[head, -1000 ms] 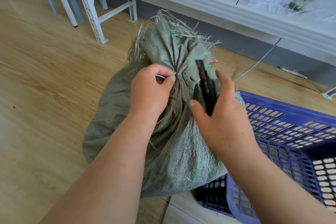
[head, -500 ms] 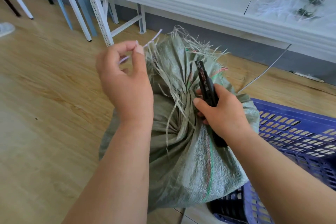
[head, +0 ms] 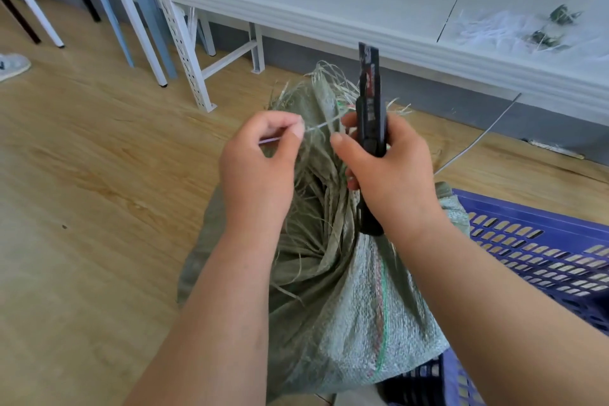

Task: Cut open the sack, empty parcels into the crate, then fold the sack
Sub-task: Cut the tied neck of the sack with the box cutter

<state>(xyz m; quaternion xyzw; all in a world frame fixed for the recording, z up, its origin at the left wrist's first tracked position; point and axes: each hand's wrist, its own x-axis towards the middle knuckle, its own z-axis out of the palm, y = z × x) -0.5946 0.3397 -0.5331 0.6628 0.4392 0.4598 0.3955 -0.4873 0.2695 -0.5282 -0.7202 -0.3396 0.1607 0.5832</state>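
Head view: left hand (head: pixel 260 161) pinches a thin pale cut tie strand (head: pixel 318 126) between thumb and fingertips, held above the sack mouth. Right hand (head: pixel 392 175) has its fingers wrapped round a black snap-off utility knife (head: pixel 371 128), tip pointing up; can't tell whether the blade is out. The grey-green woven plastic sack (head: pixel 346 300) stands on the floor beneath both hands, its frayed, bunched neck loose but not spread, leaning against the near corner of the blue slotted plastic crate (head: pixel 534 250) at right. No parcels visible.

Risks, as I judge them — the knife sits close to the left fingers, so tugging the strand toward it could nick a finger. Loose fibres may snag as the neck opens. The full sack could slump off the crate edge when lifted.

Surroundings: light wood-plank floor (head: pixel 99 175), a white low shelf platform (head: pixel 362 3) behind with white fibre scraps (head: pixel 494 26) near its right edge, white perforated rack legs (head: pixel 178 43), a pale shoe (head: pixel 13 66) at far left.
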